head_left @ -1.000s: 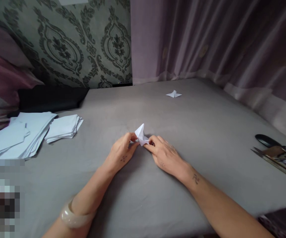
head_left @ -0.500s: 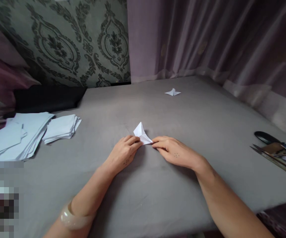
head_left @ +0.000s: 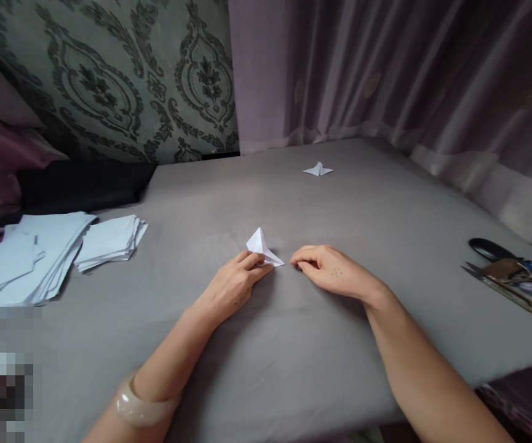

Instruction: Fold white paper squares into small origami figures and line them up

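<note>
Paper: folded white piece (head_left: 262,249) mid-surface, one point sticking up
Left hand (head_left: 233,286): fingers pinning the piece's near edge
Right hand (head_left: 334,275): loosely curled, empty, just beside the piece

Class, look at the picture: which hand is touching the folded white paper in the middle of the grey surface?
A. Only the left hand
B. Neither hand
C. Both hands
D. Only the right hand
A: the left hand has its fingertips on the folded paper, while the right hand lies on the grey surface just beside it, with a small gap between its fingertips and the paper's tip.
</note>
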### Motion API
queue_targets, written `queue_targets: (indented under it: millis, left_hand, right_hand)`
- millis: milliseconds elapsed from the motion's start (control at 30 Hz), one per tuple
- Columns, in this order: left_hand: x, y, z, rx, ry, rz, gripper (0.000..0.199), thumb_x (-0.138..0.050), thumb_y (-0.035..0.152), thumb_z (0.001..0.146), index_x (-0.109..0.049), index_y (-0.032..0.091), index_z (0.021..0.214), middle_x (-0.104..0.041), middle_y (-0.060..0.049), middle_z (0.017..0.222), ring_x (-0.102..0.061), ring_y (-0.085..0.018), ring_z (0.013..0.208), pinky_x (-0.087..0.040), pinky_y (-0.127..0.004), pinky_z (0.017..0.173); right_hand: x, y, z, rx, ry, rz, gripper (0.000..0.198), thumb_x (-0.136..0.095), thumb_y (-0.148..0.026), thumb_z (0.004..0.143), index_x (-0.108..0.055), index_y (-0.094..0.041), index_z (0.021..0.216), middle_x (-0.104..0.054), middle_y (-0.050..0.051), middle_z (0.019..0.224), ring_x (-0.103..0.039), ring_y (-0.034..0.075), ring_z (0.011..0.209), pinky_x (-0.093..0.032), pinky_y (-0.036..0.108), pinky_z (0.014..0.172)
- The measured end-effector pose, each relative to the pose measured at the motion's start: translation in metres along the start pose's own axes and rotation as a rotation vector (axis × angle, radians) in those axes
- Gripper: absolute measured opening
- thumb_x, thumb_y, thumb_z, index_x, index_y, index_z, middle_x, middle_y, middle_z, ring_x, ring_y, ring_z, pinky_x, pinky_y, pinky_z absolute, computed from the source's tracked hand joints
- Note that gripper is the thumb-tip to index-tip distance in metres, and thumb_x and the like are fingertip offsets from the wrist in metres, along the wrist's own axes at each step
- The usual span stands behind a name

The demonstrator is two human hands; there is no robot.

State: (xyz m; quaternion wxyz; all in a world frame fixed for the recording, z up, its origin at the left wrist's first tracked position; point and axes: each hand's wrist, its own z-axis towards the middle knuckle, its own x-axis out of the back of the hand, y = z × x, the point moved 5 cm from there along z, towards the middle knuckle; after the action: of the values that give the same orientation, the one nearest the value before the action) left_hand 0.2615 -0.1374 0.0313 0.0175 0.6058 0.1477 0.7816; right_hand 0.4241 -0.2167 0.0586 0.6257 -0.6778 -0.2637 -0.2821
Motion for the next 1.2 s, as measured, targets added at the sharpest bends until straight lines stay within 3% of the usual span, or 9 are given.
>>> queue_targets:
  millis: [767, 1000, 1200]
  left_hand:
    - [-0.009, 0.010, 0.004, 0.076, -0.035, 0.135, 0.056, -0.041, 0.003, 0.082, -0.054, 0.031, 0.129, -0.051, -0.009, 0.098, -0.047, -0.021, 0.081, -0.048, -0.036, 0.074]
    - [-0.001, 0.003, -0.001, 0.152, 0.100, 0.084, 0.033, -0.036, 0.011, 0.091, -0.055, 0.019, 0.118, -0.061, -0.008, 0.100, -0.056, -0.020, 0.088, -0.049, -0.029, 0.075]
    - [0.005, -0.006, 0.000, 0.325, 0.178, 0.048, 0.037, -0.034, 0.014, 0.093, -0.041, 0.020, 0.129, -0.055, -0.010, 0.112, -0.061, -0.015, 0.082, -0.049, -0.023, 0.062]
  right_hand:
    - [-0.007, 0.005, 0.005, -0.042, 0.082, 0.009, 0.031, -0.045, -0.013, 0.082, -0.072, -0.023, 0.090, -0.072, 0.001, 0.098, -0.065, 0.016, 0.089, -0.046, 0.024, 0.078]
    - [-0.010, 0.010, 0.008, -0.075, 0.133, 0.048, 0.029, -0.045, -0.019, 0.086, -0.071, -0.025, 0.099, -0.073, 0.000, 0.099, -0.066, 0.016, 0.089, -0.047, 0.025, 0.078]
    - [-0.026, 0.002, 0.011, -0.036, 0.167, 0.097, 0.033, -0.045, -0.021, 0.088, -0.062, -0.024, 0.117, -0.071, 0.004, 0.107, -0.065, 0.016, 0.093, -0.048, 0.027, 0.081]
